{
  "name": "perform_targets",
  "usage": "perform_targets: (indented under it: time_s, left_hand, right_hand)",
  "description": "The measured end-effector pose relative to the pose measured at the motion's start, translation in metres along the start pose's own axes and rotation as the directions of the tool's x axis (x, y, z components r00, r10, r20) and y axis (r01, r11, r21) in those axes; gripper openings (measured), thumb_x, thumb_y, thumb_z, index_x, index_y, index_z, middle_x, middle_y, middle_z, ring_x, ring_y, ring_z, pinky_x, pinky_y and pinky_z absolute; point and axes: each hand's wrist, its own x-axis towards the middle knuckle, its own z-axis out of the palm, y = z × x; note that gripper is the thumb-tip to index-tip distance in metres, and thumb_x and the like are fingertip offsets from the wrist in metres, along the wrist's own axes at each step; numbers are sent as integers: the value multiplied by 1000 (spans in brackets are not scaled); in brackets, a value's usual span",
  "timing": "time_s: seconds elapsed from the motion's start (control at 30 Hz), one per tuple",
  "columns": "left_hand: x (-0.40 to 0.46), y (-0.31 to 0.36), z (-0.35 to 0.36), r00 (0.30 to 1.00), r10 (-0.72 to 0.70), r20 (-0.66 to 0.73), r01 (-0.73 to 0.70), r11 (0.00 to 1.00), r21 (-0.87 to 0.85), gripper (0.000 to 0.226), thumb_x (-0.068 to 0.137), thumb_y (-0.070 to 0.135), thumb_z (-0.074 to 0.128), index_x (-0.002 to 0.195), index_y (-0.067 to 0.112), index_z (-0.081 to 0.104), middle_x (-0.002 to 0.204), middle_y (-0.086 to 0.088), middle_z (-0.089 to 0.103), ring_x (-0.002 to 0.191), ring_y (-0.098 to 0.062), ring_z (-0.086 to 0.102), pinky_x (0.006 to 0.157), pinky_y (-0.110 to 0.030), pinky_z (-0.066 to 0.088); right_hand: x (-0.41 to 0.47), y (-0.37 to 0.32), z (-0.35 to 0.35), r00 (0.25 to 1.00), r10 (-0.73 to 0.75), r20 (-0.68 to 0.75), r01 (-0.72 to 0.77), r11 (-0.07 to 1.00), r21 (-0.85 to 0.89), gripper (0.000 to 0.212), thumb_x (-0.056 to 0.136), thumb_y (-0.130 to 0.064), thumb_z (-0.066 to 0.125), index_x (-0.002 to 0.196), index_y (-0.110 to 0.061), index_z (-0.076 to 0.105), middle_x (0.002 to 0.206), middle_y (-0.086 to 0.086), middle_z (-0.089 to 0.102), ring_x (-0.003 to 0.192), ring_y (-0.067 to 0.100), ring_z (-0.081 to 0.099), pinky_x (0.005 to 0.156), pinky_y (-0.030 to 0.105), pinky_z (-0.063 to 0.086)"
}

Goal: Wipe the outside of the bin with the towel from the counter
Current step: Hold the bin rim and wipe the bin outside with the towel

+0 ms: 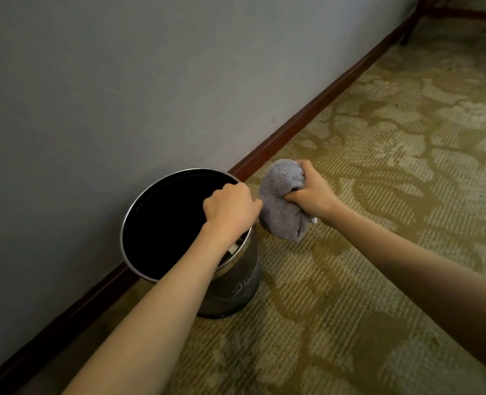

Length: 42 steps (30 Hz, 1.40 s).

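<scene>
A round metal bin (233, 292) with a shiny rim and a dark inside stands on the carpet against the wall. My left hand (230, 206) grips the bin's rim on its right side, fingers curled over the edge. Just right of the bin, my right hand (313, 195) grips a bunched grey towel (281, 201) held above the carpet. The towel hangs close to the bin's right side; whether it touches the bin I cannot tell. A small pale scrap shows inside the bin under my left wrist.
A grey wall (122, 95) with a dark red skirting board (307, 112) runs diagonally behind the bin. Patterned green-beige carpet (378, 166) covers the floor to the right. Dark furniture legs (412, 27) stand at the top right.
</scene>
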Motion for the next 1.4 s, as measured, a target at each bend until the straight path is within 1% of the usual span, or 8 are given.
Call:
perform_targets:
  time_s: [0.27,0.4,0.63,0.8,0.9,1.07,1.23,1.4]
  left_hand:
    - [-13,-8,1,992,-72,-99,48,972,-229,41,85,35,49,49,15,44,57,-2,50,67,-31,61,51,-31,38]
    - [-26,-25,1,966,-158,-205,64,914,-400,41,84,34,51,49,13,45,52,-2,48,56,-26,58,55,-39,50]
    - [-66,-78,-9,876,-301,-377,32,816,-578,40,86,32,53,51,14,50,46,0,47,44,-10,47,45,-32,43]
    - [-101,-135,-28,847,-358,-394,-4,736,-677,46,87,21,54,43,20,40,39,5,41,39,-5,38,42,-14,28]
    - [-123,-170,-38,848,-379,-371,33,736,-676,49,86,18,56,42,19,34,36,5,33,38,-7,30,44,-19,24]
    - [-147,-215,-39,847,-417,-330,111,745,-658,52,88,28,53,38,23,38,35,6,35,35,-5,33,40,-14,26]
    - [-144,-254,-44,732,-643,-225,398,671,-625,53,89,44,44,48,10,42,49,-3,43,51,-18,42,57,-35,38]
    - [-128,-280,-56,795,-607,1,574,750,-329,51,87,43,20,91,6,56,109,-26,57,97,-37,52,86,-43,40]
  right_hand:
    - [2,-2,11,996,-45,78,50,997,-66,59,74,-10,67,125,-22,39,108,11,58,94,30,58,71,42,52]
    - [0,-5,18,988,-94,121,107,988,-111,55,75,-8,69,119,-21,39,98,4,57,89,25,59,61,33,49]
    - [3,-20,38,965,-177,192,208,965,-157,59,77,-7,68,127,-15,38,104,5,53,88,23,53,65,30,40]
    - [5,-50,67,914,-287,285,349,917,-194,64,77,-13,70,132,-13,37,112,9,55,94,23,53,73,33,40]
    - [4,-78,86,876,-355,326,432,879,-203,68,75,-16,71,135,-14,37,124,15,57,109,33,56,84,41,47]
    - [-7,-105,112,833,-406,375,491,855,-166,72,74,-22,73,133,-22,33,121,15,59,104,36,59,85,47,50]
    - [-19,-110,133,818,-361,447,486,851,-201,62,76,-23,71,127,-20,36,113,10,58,100,34,59,82,48,51]
    - [-19,-120,144,803,-318,504,503,815,-287,56,77,-27,69,125,-24,39,117,13,59,100,35,58,83,50,51]
